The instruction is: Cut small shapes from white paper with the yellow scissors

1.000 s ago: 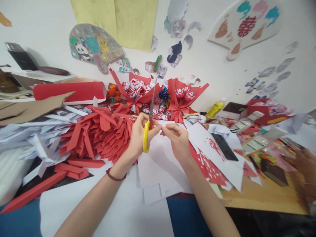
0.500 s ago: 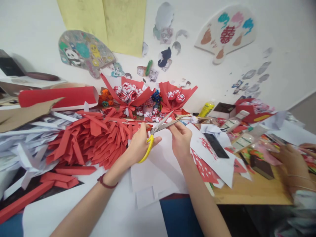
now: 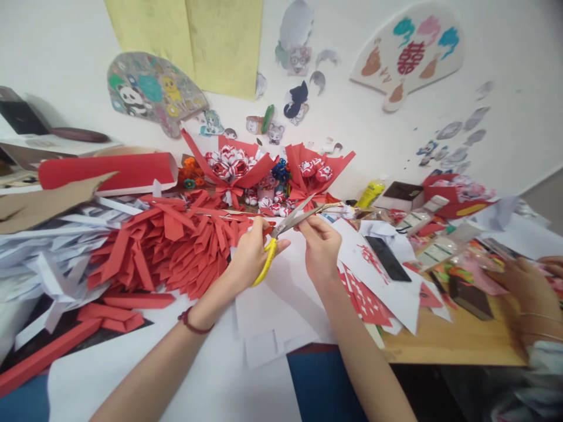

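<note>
Scissors with yellow handles are in my left hand, fingers closed round the loops. Their steel blades stand parted, pointing away to the right over white paper sheets. My right hand is closed in a pinch right by the lower blade. Whatever lies between its fingertips is too small and too hidden to name; a thin tan and dark sliver shows just beyond them. To the left of my left hand lies a big heap of folded red paper strips.
Folded white paper strips pile up at far left. Two red-wrapped paper bouquets stand against the wall. Right of my hands lie a black phone-like slab and red cut paper. A co-worker's hand is at far right.
The view has shifted slightly. The scissor blades look a little closer together, and both hands keep nearly the same places.
</note>
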`<state>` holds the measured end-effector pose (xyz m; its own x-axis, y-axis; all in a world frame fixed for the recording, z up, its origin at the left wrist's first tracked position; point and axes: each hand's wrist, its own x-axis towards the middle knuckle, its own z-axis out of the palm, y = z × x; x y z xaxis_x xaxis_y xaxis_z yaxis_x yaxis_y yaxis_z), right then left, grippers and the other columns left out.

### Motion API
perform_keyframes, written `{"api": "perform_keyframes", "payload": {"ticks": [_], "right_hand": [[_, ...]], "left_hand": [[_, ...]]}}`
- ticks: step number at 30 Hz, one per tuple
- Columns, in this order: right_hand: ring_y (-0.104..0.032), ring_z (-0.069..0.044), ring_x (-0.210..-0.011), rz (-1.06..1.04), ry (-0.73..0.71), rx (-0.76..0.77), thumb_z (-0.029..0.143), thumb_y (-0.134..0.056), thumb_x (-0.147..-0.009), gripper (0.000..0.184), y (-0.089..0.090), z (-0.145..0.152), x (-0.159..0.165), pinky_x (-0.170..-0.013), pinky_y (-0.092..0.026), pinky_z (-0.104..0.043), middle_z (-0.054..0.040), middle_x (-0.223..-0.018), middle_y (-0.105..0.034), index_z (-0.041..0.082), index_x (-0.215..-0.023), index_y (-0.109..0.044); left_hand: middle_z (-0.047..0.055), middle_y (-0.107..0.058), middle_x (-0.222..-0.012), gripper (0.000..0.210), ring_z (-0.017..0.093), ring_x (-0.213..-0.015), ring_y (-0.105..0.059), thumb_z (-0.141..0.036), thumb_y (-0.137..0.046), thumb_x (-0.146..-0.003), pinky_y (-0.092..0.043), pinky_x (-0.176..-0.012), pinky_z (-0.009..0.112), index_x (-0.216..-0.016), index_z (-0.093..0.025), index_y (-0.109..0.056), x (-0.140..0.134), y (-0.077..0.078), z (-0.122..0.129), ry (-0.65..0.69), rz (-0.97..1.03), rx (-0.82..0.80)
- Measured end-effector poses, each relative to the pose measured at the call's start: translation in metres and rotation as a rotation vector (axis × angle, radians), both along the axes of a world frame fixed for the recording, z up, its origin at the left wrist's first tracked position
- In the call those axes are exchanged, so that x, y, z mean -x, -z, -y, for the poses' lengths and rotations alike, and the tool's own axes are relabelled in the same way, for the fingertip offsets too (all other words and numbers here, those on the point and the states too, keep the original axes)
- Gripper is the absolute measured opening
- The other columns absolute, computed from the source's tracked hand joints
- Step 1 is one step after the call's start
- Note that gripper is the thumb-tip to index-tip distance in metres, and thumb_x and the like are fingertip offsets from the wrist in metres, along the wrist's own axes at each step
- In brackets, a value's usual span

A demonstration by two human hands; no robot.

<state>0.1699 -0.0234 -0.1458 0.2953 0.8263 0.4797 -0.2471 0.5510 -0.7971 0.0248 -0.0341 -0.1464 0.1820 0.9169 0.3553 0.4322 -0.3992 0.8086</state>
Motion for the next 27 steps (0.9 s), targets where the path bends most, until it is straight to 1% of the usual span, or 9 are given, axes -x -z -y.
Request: {"api": "perform_keyframes", "payload": {"ticks": [7,11,17,22,27], "right_hand": [[-0.062,-0.013,-0.073,-0.054,0.011,0.012,0.027,-0.077,-0.072,0.01,0.0012,-0.0003,0.0029,-0.072,-0.052,-0.028,-0.0012,-0.078,-0.067,0.018,-0.074,-0.072],[-0.061,-0.012,-0.071,-0.078,0.001,0.015,0.025,-0.076,-0.073,0.009,0.0025,-0.0007,0.0031,-0.071,-0.05,-0.027,-0.0001,-0.075,-0.066,0.017,-0.075,-0.072],[-0.06,-0.012,-0.072,-0.052,0.0,0.0,0.023,-0.075,-0.074,0.009,0.0029,0.0013,0.0059,-0.072,-0.05,-0.027,-0.0006,-0.075,-0.065,0.016,-0.072,-0.071],[-0.061,-0.012,-0.073,-0.037,-0.001,0.003,0.024,-0.075,-0.074,0.008,0.0023,0.0032,0.0073,-0.072,-0.051,-0.028,-0.0013,-0.077,-0.065,0.016,-0.073,-0.071],[-0.062,-0.013,-0.073,-0.026,-0.006,0.013,0.024,-0.075,-0.074,0.009,0.0022,0.0029,0.0067,-0.072,-0.051,-0.028,-0.0015,-0.077,-0.066,0.016,-0.074,-0.071]], "left_hand": [[0.001,-0.053,-0.082,0.035,0.015,-0.068,-0.049,-0.048,-0.057,-0.084,-0.035,-0.062,0.027,-0.091,-0.021,-0.036,-0.0016,0.0024,0.0008,-0.012,-0.018,-0.007],[0.001,-0.051,-0.08,0.033,0.015,-0.068,-0.048,-0.046,-0.053,-0.086,-0.036,-0.062,0.027,-0.095,-0.02,-0.036,-0.0032,0.0025,0.0019,0.02,-0.039,-0.025],[0.002,-0.053,-0.083,0.034,0.016,-0.068,-0.049,-0.048,-0.052,-0.087,-0.037,-0.063,0.028,-0.093,-0.021,-0.033,-0.0046,0.0049,0.0005,0.008,-0.036,0.007],[0.001,-0.052,-0.081,0.032,0.015,-0.065,-0.049,-0.048,-0.05,-0.088,-0.037,-0.061,0.028,-0.092,-0.022,-0.032,-0.0046,0.0079,0.0001,0.025,-0.026,0.014],[-0.001,-0.051,-0.075,0.032,0.014,-0.061,-0.048,-0.045,-0.054,-0.087,-0.035,-0.058,0.026,-0.09,-0.022,-0.033,-0.0049,0.0079,-0.0004,0.007,-0.018,-0.011]]}}
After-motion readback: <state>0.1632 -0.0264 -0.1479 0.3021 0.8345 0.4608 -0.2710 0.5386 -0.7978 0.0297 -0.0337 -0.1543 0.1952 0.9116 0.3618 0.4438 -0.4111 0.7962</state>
